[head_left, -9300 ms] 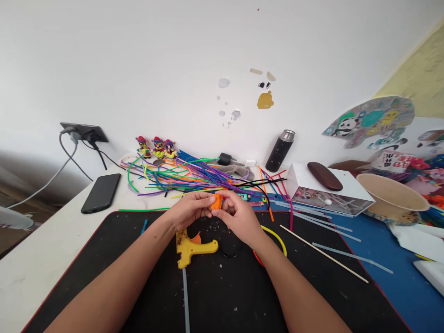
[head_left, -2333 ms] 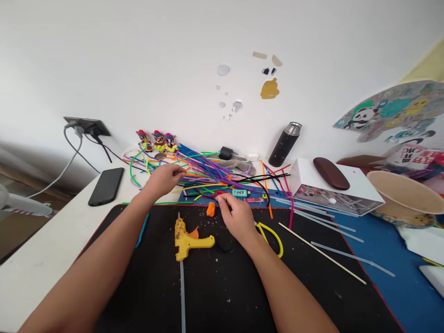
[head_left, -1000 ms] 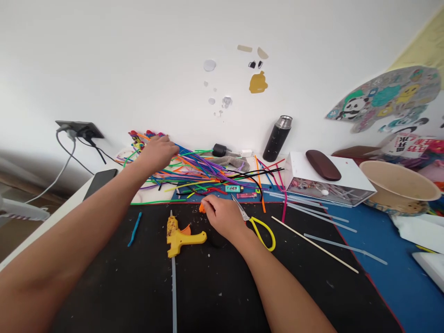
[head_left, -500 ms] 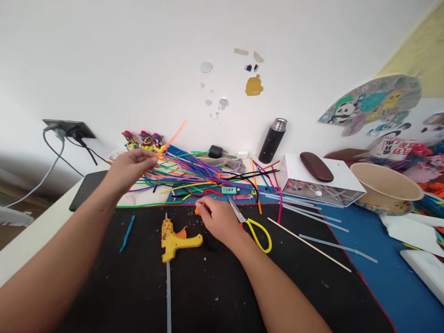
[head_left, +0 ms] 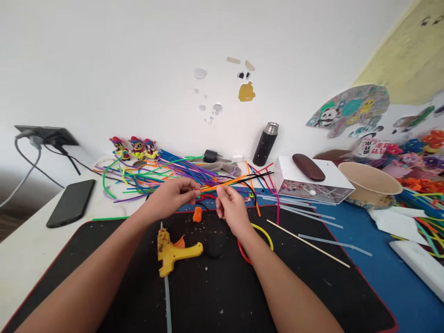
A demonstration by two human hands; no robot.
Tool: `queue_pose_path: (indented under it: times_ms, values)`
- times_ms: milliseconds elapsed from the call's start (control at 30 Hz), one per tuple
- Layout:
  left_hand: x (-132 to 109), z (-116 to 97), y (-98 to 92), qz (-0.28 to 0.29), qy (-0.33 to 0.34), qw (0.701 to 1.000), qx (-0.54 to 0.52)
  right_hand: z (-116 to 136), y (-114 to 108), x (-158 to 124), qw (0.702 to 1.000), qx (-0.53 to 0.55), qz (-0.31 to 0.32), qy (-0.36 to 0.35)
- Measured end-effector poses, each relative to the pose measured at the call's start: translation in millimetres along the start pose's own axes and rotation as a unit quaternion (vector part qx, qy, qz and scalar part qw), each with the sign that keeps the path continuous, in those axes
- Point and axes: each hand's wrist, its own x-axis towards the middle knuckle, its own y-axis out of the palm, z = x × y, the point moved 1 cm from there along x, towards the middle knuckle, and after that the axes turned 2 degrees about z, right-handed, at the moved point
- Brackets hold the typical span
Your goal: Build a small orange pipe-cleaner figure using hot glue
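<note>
My left hand (head_left: 175,196) is closed, its fingertips pinched at one end of an orange pipe cleaner (head_left: 210,188). Thumb and fingers of my right hand (head_left: 232,208) are pressed together on the same pipe cleaner, whose free end seems to run up to the right over the pile. Below and between both hands, a small wound orange piece (head_left: 197,214) stands on the black mat (head_left: 208,300). A yellow glue gun (head_left: 169,252) with a glue stick in its rear lies nearer to me. Scissors with yellow and red handles (head_left: 265,236) are partly covered by my right hand and wrist.
Loose coloured pipe cleaners (head_left: 187,166) are heaped behind my hands. A phone (head_left: 71,203) lies at left. Small figures (head_left: 137,147), a black flask (head_left: 266,144) and a white box (head_left: 314,182) stand along the wall. A wooden stick (head_left: 308,244) and translucent glue sticks (head_left: 312,215) lie right.
My left hand has brought the orange pipe cleaner down and right, towards my right hand. My right hand has let go of the wound orange piece and taken hold of the pipe cleaner.
</note>
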Motion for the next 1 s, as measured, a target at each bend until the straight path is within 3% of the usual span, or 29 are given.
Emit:
queue_pose_path:
  times_ms: [200,367,600,700,800,867,1000]
  values:
    - [-10,7,9.1,-0.002,-0.006,1.000,0.001,-3,4,-3,1.000,0.022,0.019,0.013]
    - [-11,10,20.8,0.028,-0.001,0.999,-0.020,-3,9,-8,0.999,0.012,0.038,0.007]
    - [-7,18,-0.8,-0.002,-0.016,0.999,-0.040,8,-6,1,0.993,0.094,-0.062,-0.017]
    - [-4,29,-11.9,-0.061,-0.033,0.989,-0.132,10,-11,4,0.987,0.138,-0.078,-0.016]
    - [-2,41,-16.5,-0.098,-0.052,0.954,-0.280,12,-11,3,0.982,0.174,-0.075,-0.017]
    - [-2,45,-16.2,-0.047,-0.069,0.949,-0.304,16,-11,2,0.977,0.200,-0.073,-0.021]
    - [-4,38,-11.0,0.066,-0.076,0.962,-0.253,24,-13,1,0.968,0.233,-0.087,-0.034]
